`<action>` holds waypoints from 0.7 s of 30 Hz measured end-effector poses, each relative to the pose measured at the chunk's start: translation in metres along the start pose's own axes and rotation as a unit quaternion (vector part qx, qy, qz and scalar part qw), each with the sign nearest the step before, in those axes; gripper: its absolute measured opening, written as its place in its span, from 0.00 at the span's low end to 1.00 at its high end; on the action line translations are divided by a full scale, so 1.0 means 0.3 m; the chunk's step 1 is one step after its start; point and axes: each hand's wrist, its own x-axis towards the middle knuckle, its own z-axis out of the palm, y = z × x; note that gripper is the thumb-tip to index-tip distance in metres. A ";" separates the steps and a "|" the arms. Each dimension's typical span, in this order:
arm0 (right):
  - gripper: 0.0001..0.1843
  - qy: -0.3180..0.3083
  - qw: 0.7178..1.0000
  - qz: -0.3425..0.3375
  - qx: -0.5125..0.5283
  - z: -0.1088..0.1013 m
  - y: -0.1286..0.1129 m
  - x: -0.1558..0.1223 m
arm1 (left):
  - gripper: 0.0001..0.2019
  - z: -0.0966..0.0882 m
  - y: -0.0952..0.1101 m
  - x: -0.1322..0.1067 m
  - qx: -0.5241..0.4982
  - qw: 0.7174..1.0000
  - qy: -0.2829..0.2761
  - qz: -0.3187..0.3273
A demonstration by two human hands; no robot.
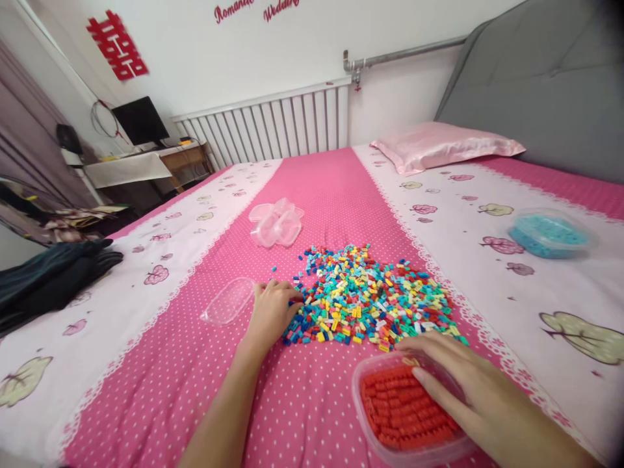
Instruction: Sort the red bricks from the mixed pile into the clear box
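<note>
A pile of small plastic toy bricks (pixel 361 292) in many colours is spread on the pink dotted bedspread. My left hand (pixel 275 309) rests at its left edge, fingers bent and thumb apart, with nothing visible in the grasp. Nearer to me stands a clear plastic tub (pixel 358 396) in which red bricks (pixel 404 409) lie in neat rows. Over the tub's far right side reaches my right hand (pixel 451 370), thumb and fingers apart; its fingertips are by the far rim, beside the pile. The palm side is hidden.
Left of the pile lies a clear lid (pixel 229 300). Further back are clear petal-shaped plastic pieces (pixel 277 223). A lidded tub of light blue pieces (pixel 550 234) sits at the right. A pink pillow (pixel 443 146) and dark clothing (pixel 53 276) also lie on the bed.
</note>
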 end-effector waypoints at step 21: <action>0.16 -0.052 0.997 0.010 0.049 -0.098 -0.075 0.006 | 0.09 -0.128 0.153 -0.001 -0.248 0.960 0.091 0.097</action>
